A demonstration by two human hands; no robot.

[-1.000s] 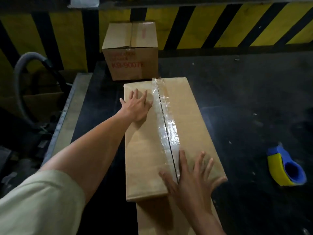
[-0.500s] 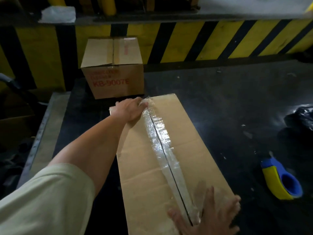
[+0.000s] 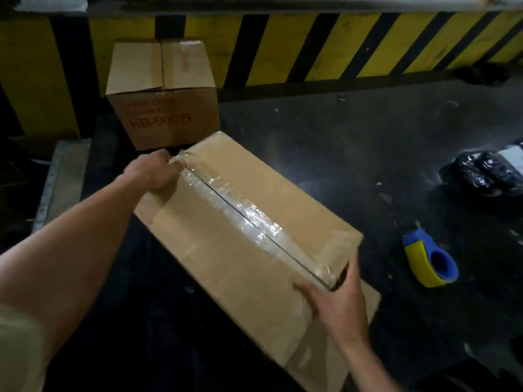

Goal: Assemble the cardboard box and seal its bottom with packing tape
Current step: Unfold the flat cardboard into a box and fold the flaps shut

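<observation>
A long brown cardboard box [image 3: 215,250] lies on the dark floor with its flapped face up, turned diagonally. A strip of clear packing tape [image 3: 240,213] runs along the centre seam from the far end to the near end. My left hand [image 3: 154,172] grips the far end of the box where the tape folds over the edge. My right hand [image 3: 336,304] holds the near right end, thumb against the end face. A blue and yellow tape dispenser [image 3: 430,261] lies on the floor to the right, apart from both hands.
A second, closed cardboard box [image 3: 164,108] with red print stands just beyond the far end. A yellow-and-black striped wall [image 3: 339,46] runs along the back. Black wrapped bundles [image 3: 481,174] lie at the right edge. A metal ledge [image 3: 62,176] borders the floor on the left.
The box has rotated clockwise into a diagonal. My left hand went from flat on top to gripping the far end. My right hand shifted from the top face to the near end.
</observation>
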